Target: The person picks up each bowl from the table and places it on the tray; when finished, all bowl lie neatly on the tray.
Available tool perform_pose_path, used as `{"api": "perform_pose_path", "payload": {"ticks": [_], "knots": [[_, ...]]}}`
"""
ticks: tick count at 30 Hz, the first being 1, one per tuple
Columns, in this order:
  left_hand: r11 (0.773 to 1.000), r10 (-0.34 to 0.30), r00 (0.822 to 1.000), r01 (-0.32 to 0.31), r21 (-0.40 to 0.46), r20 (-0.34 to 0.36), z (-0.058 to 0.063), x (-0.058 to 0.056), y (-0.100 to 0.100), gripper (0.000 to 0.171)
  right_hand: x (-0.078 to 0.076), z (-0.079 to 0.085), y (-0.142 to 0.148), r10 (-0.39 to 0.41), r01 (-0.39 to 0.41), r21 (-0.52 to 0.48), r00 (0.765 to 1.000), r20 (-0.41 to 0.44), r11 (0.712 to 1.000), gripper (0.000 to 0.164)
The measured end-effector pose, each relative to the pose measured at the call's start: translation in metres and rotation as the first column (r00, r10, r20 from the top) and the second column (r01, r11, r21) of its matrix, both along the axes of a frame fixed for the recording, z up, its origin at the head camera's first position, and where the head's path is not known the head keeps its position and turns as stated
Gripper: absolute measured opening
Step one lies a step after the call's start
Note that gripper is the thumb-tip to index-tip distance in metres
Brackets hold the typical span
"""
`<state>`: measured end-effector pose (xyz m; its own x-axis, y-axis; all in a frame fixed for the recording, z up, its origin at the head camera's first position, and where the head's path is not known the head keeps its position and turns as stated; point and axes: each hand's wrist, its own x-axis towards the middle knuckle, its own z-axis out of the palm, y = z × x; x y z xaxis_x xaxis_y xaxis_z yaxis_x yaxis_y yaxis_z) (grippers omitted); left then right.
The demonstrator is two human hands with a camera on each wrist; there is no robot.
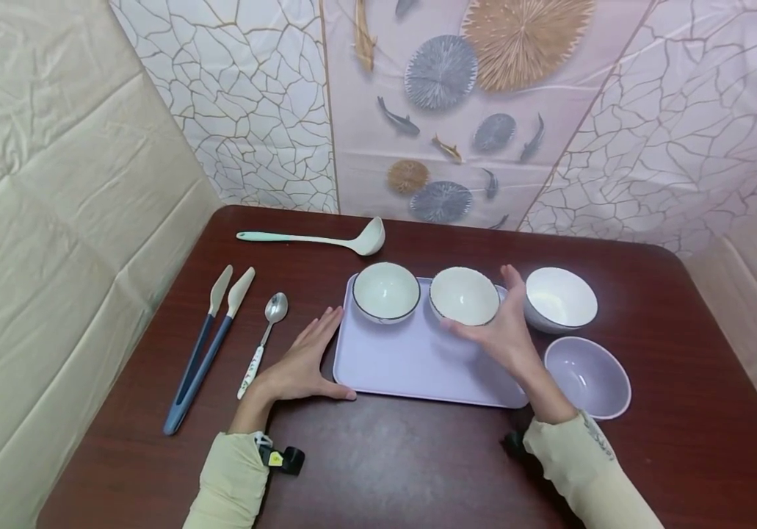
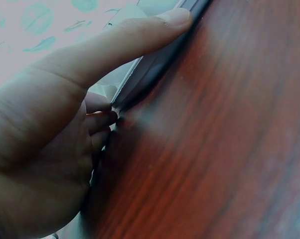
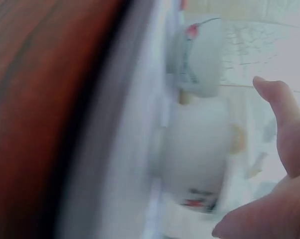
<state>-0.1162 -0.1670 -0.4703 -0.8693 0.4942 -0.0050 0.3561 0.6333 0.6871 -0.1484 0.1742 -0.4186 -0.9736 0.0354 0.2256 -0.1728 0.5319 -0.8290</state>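
A lavender tray [image 1: 385,364] lies on the table with two white bowls on it. My left hand [image 1: 302,364] spreads along its left end, fingers at the left edge and thumb [image 2: 177,17] by the front corner. Dark-rimmed, the left bowl [image 1: 386,292] stands at the tray's back left. Beside it sits the second bowl [image 1: 464,295], which shows a small red and black mark in the right wrist view. Around this bowl's right side my right hand [image 1: 506,330] is spread, thumb by the front rim, fingers by the right rim; the right wrist view shows a gap between palm and bowl.
Right of the tray stand another white bowl [image 1: 559,300] and a lavender bowl [image 1: 587,377]. A ladle [image 1: 325,239] lies behind the tray. Blue-handled tongs [image 1: 209,345] and a spoon [image 1: 263,345] lie on the left. Patterned cloth [image 1: 444,147] hangs at the table's back edge.
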Motion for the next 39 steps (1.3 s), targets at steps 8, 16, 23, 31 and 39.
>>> {"api": "perform_pose_path", "payload": {"ticks": [8, 16, 23, 31, 39], "knots": [[1.000, 0.001, 1.000, -0.001, 0.005, -0.001, -0.002, 0.000, 0.001, 0.134, 0.059, 0.059, 0.057, 0.403, -0.398, 0.183, 0.915, 0.006, 0.899, 0.068], [1.000, -0.007, 1.000, 0.007, -0.004, -0.019, 0.000, -0.001, -0.001, 0.133, 0.105, 0.049, 0.140, 0.330, -0.334, 0.168, 0.942, 0.054, 0.927, 0.105], [1.000, -0.009, 1.000, 0.009, 0.011, -0.017, -0.002, 0.000, -0.001, 0.134, 0.108, 0.011, 0.173, 0.246, -0.253, 0.163, 0.967, 0.065, 0.953, 0.128], [1.000, -0.014, 1.000, 0.014, 0.021, -0.013, -0.002, 0.002, 0.000, 0.132, 0.102, -0.009, 0.175, 0.221, -0.234, 0.132, 0.970, 0.103, 0.963, 0.129], [1.000, -0.005, 1.000, 0.005, 0.013, -0.011, 0.000, 0.001, 0.000, 0.132, 0.102, -0.013, 0.171, 0.160, -0.177, 0.172, 0.981, 0.108, 0.969, 0.122]]}}
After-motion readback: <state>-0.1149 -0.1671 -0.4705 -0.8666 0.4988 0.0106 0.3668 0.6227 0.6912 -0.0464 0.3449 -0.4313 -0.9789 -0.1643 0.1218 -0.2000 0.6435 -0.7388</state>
